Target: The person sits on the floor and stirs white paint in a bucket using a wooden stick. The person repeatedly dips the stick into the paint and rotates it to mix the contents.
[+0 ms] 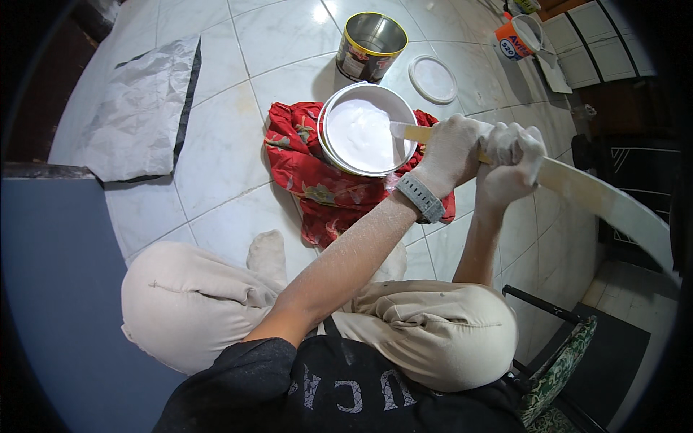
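Note:
Both my hands are wrapped around a long, flat wooden stick (592, 189) that slants down from the right. My left hand (449, 148), with a grey watch on its wrist, grips it nearer the bucket. Right beside it, my right hand (511, 164) is closed on the stick higher up. White residue coats both hands. The stick's whitened lower end reaches into thick white paint or paste (359, 131) inside a white plastic bucket (325, 141). Under the bucket lies a crumpled red floral cloth (303, 167).
Behind the bucket stands an open metal can (369, 63), with a round translucent lid (433, 79) to its right. A white sack or sheet (148, 108) lies at left. An orange tub (514, 40) is at far right; a green-patterned chair (563, 368) is near right.

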A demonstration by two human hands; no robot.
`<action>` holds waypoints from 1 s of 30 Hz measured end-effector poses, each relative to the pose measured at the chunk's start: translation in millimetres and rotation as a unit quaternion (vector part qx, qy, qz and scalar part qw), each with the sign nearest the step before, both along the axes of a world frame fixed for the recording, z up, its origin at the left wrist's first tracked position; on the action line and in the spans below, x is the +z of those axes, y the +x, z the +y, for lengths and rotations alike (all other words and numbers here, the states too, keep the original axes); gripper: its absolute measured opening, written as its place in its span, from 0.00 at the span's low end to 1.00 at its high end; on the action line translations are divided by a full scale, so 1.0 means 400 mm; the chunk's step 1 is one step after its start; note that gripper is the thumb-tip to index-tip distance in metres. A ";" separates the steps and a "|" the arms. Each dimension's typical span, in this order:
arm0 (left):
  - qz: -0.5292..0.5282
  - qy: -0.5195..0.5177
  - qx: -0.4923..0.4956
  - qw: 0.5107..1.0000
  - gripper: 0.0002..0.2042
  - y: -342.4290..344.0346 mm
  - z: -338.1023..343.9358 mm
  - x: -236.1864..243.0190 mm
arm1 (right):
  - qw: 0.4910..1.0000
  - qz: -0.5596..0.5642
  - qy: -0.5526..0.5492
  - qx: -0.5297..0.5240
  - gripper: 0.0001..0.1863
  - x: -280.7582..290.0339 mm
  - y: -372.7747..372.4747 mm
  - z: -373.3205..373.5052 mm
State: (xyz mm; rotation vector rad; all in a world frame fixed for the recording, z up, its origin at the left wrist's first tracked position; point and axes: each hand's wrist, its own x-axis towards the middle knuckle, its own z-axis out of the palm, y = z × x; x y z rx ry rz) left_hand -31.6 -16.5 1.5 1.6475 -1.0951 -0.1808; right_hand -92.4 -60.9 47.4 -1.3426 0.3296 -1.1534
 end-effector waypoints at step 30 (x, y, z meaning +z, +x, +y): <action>0.013 -0.054 0.004 0.998 0.04 -0.009 -0.002 0.024 | 0.999 -0.035 0.010 0.010 0.16 0.033 -0.009 0.012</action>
